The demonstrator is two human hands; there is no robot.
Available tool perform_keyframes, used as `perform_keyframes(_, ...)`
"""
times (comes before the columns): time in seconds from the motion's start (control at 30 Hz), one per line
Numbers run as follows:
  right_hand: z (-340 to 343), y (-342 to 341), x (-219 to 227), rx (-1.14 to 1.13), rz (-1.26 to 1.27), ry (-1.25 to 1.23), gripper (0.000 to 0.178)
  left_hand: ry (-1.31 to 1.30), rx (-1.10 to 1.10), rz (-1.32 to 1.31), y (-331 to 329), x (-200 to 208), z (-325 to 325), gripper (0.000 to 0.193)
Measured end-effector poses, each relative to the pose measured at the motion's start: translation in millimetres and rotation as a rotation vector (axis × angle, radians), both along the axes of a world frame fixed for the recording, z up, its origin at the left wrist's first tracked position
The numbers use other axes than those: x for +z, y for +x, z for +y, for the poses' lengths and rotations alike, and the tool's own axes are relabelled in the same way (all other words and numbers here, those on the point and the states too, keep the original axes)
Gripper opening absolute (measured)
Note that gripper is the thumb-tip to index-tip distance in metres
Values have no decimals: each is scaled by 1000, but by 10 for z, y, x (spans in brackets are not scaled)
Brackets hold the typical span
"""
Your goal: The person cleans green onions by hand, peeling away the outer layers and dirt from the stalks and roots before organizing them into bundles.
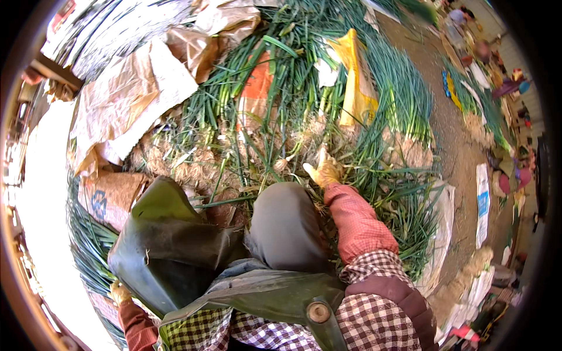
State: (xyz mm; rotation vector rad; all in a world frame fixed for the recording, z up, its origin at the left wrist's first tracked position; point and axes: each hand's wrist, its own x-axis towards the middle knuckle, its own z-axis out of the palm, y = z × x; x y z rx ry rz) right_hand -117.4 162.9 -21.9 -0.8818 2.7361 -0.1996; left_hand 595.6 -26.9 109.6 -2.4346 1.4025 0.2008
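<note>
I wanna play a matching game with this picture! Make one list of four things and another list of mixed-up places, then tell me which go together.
Things:
1. Right hand
2. Left hand
3. Yellow sack
4. Round button

Places:
A. On the dark green apron
B. Near the lower left edge of the picture, beside the bent knee
C. Lying among the green onions, in the upper part of the picture
D. Right of the picture's middle, near onion roots

Right pairs: 1-D, 2-B, 3-C, 4-A.
</note>
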Motion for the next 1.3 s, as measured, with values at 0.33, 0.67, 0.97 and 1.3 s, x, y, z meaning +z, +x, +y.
perform_keyframes(0.33, 2309, 1066, -535, 429, -1048, 529, 30, -218, -263, 352, 140, 576, -1162, 38)
perform_keyframes(0.67, -433, 445, -340, 217, -656, 425, 118, -336, -892, 309, -2315, 1111, -1491, 28)
perform_keyframes(0.97, -348, 289, -721, 330, -393, 102, 24, -377, -1060, 507, -3142, 1283, -1290, 29)
perform_keyframes(1.3, 2658, -185, -217, -282, -28, -94, 41, -400, -1027, 787, -3012, 1320, -1343, 24)
